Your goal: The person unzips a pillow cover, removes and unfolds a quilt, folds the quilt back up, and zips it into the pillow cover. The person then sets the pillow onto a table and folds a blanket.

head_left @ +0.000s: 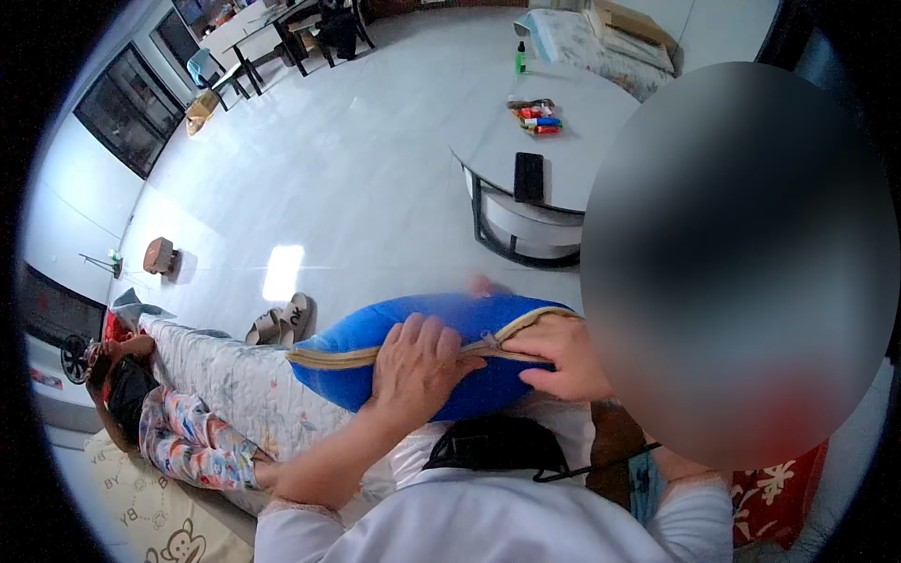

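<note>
A plump blue cushion (413, 314) lies across my lap, with a tan zipper (343, 358) along its upper side. The zipper is closed on the left and parted on the right, where the zipper slider (489, 339) shows near the middle. My left hand (418, 366) is closed over the zipped part, fingers curled and pressing on the fabric. My right hand (563, 357) grips the edge at the parted end. Its fingertips are tucked into the gap and hidden, while the thumb stays outside below the zipper.
Ahead stands a table (488, 141) with a black phone-like object (528, 176), colourful packets (540, 117) and a green bottle (521, 58). Sandals (282, 321) lie on the floor. To the left, another person (178, 413) reclines on the sofa (216, 361). A blurred oval hides the right side.
</note>
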`<state>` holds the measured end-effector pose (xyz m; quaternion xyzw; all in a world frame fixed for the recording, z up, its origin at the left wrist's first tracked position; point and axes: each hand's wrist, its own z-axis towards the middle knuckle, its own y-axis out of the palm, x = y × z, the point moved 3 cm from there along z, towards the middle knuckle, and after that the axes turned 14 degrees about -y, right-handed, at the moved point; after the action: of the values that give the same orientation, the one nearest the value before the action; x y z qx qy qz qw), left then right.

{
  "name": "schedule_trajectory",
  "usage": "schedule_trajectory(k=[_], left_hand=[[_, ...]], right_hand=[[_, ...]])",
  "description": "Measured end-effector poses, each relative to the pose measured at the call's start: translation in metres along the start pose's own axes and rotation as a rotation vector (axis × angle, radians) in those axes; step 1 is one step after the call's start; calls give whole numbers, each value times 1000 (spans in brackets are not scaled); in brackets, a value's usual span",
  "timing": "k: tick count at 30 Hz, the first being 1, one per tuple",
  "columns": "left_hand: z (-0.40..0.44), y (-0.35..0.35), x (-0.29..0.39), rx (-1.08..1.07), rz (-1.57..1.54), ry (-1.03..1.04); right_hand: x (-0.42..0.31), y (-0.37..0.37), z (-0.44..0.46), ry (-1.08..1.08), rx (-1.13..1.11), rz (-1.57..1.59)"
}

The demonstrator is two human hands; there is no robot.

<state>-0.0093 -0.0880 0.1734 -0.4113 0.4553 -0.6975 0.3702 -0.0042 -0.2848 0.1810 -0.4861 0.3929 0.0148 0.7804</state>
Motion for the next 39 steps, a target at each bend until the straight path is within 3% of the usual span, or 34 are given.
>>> schedule_trajectory(k=[1, 3, 10, 12, 14, 16, 18, 19, 24, 29, 32, 33, 38, 39], left_hand=[[1, 0, -2, 2, 17, -11], [-2, 1, -6, 3, 32, -24], [-7, 6, -21, 16, 18, -48], [-11, 5, -24, 48, -2, -60], [-12, 4, -26, 43, -53, -57], [-11, 2, -24, 54, -85, -61], [-11, 3, -22, 96, -104, -39], [-11, 4, -21, 90, -100, -38], [-15, 9, -17, 105, -138, -33], [-12, 13, -14, 144, -134, -14], [-18, 26, -7, 169, -101, -20], [-21, 29, -5, 175, -76, -28], [-24, 28, -5, 160, -72, 29], [-23, 26, -4, 129, -40, 68]], right_hand=[[-1, 0, 4, 3, -2, 4], [-1, 7, 12, 89, -211, 13], [3, 22, 38, 127, -425, -4], [7, 26, 39, 269, -389, 2], [-1, 20, 41, 290, -200, 96], [7, 27, 32, 254, 127, 237], [5, 29, 32, 159, 245, 142], [5, 31, 31, 123, 211, 156], [7, 36, 19, 371, 321, 244], [25, 34, 8, 398, 241, 348], [23, 35, 5, 290, 101, 232], [17, 37, 8, 86, 9, 133], [-4, 46, 22, 184, -313, 82], [2, 48, 19, 386, -321, 248]])
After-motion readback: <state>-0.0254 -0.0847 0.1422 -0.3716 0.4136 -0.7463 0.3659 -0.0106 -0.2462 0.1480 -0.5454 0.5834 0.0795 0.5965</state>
